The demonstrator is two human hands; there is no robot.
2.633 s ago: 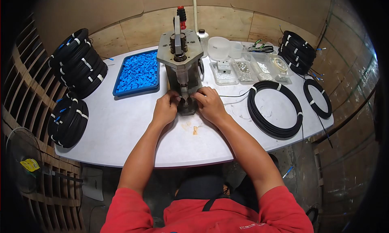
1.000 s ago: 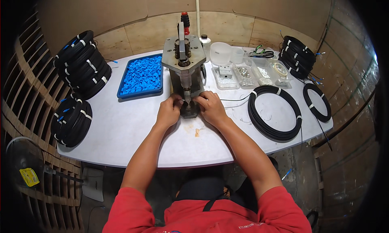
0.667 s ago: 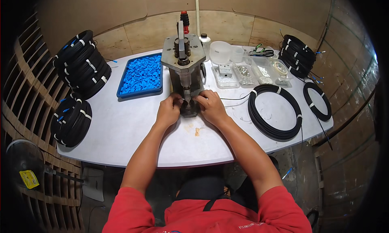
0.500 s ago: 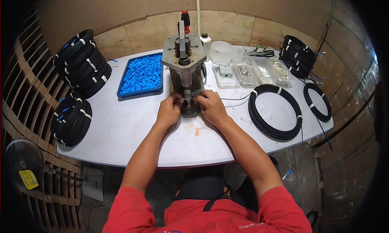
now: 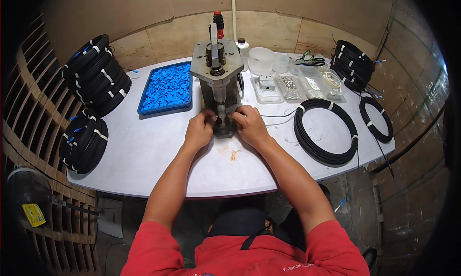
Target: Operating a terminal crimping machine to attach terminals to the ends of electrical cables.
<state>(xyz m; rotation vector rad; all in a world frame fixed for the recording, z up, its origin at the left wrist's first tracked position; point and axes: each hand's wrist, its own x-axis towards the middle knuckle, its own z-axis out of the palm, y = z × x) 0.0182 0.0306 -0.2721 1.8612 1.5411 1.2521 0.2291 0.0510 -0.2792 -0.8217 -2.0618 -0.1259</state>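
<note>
A metal hand press (image 5: 218, 79) with a hexagonal top plate and a vertical ram stands on the white table in front of me. My left hand (image 5: 200, 127) is at the left of the ram's lower end, thumb and fingertips pinched together on something too small to make out. On the other side, my right hand (image 5: 250, 126) has its fingers closed around a thin black cable (image 5: 276, 116), which runs from behind that hand to a large coil (image 5: 301, 136) on the right. The cable's end, between my fingertips at the die, is hidden.
A dark blue tray (image 5: 140, 111) of small blue parts lies left of the press. Stacked black cable coils (image 5: 98, 79) stand far left, others (image 5: 353, 64) far right. Clear plastic boxes (image 5: 269, 99) with small parts sit back right, near a white bottle (image 5: 244, 55). A tan scrap (image 5: 233, 155) lies in front.
</note>
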